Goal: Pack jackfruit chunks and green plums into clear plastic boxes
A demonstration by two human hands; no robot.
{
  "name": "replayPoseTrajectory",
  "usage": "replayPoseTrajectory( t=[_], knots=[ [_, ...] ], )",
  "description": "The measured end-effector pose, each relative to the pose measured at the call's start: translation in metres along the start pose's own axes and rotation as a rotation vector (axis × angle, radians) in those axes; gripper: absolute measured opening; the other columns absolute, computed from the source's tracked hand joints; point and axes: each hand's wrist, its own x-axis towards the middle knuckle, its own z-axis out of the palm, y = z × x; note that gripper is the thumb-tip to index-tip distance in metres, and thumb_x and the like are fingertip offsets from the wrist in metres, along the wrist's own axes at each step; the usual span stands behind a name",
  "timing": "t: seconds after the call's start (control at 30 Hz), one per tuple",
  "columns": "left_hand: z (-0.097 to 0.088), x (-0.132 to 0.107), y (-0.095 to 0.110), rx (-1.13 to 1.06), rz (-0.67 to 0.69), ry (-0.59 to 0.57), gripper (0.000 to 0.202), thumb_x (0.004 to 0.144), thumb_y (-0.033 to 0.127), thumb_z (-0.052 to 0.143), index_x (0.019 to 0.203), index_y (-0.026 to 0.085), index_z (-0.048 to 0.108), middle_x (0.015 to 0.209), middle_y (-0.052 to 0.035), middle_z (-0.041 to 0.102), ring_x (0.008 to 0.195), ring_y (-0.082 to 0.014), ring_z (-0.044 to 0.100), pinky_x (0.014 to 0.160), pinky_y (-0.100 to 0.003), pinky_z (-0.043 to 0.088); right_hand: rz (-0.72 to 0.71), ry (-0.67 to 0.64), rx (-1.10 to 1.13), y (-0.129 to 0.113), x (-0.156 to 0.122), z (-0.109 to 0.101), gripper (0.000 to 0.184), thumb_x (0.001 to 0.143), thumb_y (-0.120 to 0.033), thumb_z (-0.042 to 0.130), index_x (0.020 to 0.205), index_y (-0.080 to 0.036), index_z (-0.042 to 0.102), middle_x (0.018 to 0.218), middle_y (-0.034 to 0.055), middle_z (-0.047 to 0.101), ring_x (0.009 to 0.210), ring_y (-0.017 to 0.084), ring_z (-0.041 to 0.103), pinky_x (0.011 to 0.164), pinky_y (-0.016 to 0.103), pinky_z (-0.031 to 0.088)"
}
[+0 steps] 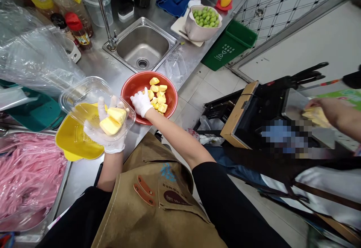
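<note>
My left hand, in a white glove, supports a clear plastic clamshell box from below, its fingers visible through the plastic. Two chunky pieces of yellow fruit lie in the box, whose lid hangs open to the left. My right hand, also gloved, is inside a red-brown colander at its left side. Its fingers are curled, and what they hold, if anything, is hidden. Several yellow fruit pieces lie in the colander beside it. Under the box's lid sits a yellow colander.
Behind the red colander are a steel sink and another clear box. A pale bowl of green fruit stands near a green bin. Pink wrapped straws fill a tray at left. Another person's hand works at right.
</note>
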Motion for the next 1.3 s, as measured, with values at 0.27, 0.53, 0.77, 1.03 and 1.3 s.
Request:
replayPoseTrajectory(
  t=[0.27, 0.53, 0.77, 1.03, 1.3],
  knots=[
    [-0.014, 0.003, -0.006, -0.053, -0.054, -0.085, 0.077, 0.087, 0.089, 0.056, 0.142, 0.038, 0.072, 0.141, -0.0083, 0.075, 0.126, -0.0343, 0.069, 0.108, -0.057, 0.057, 0.059, 0.414, 0.621, 0.037, -0.044, -0.021, 0.063, 0.094, -0.036, 0.073, 0.152, -0.012, 0.064, 0.148, 0.0198, 0.069, 0.137, 0.034, 0.061, 0.126, 0.056, 0.043],
    [0.001, -0.005, -0.046, -0.082, -0.371, -0.193, 0.068, 0.091, 0.077, 0.059, 0.138, 0.030, 0.073, 0.150, -0.0137, 0.072, 0.136, -0.0387, 0.070, 0.106, -0.060, 0.061, -0.004, 0.486, 1.156, 0.052, -0.154, -0.072, 0.082, 0.093, -0.068, 0.075, 0.161, -0.026, 0.058, 0.164, 0.0131, 0.061, 0.135, 0.032, 0.069, 0.109, 0.051, 0.063],
    [0.029, -0.030, -0.071, -0.109, -0.544, 0.039, 0.045, 0.100, 0.039, 0.054, 0.132, 0.016, 0.077, 0.126, -0.0118, 0.083, 0.146, -0.0345, 0.066, 0.124, -0.047, 0.054, -0.127, 0.443, 0.725, 0.015, -0.171, -0.093, 0.061, 0.092, -0.026, 0.071, 0.152, -0.021, 0.065, 0.152, 0.0156, 0.066, 0.143, 0.035, 0.061, 0.125, 0.058, 0.051],
    [0.038, -0.034, -0.067, -0.124, -0.653, 0.147, 0.047, 0.104, 0.029, 0.046, 0.138, 0.010, 0.074, 0.106, -0.0138, 0.085, 0.130, -0.0333, 0.076, 0.119, -0.044, 0.057, -0.106, 0.302, 0.553, 0.016, -0.161, -0.089, 0.052, 0.089, -0.011, 0.064, 0.140, -0.016, 0.073, 0.136, 0.0149, 0.072, 0.132, 0.033, 0.065, 0.121, 0.056, 0.051],
    [0.040, -0.030, -0.072, -0.139, -0.656, 0.135, 0.045, 0.108, 0.029, 0.039, 0.128, 0.012, 0.076, 0.099, -0.0094, 0.085, 0.118, -0.0296, 0.080, 0.110, -0.039, 0.060, 0.055, 0.300, 0.502, 0.008, -0.157, -0.081, 0.047, 0.092, -0.015, 0.067, 0.138, -0.016, 0.073, 0.134, 0.0160, 0.072, 0.124, 0.033, 0.068, 0.111, 0.051, 0.057]
  ],
)
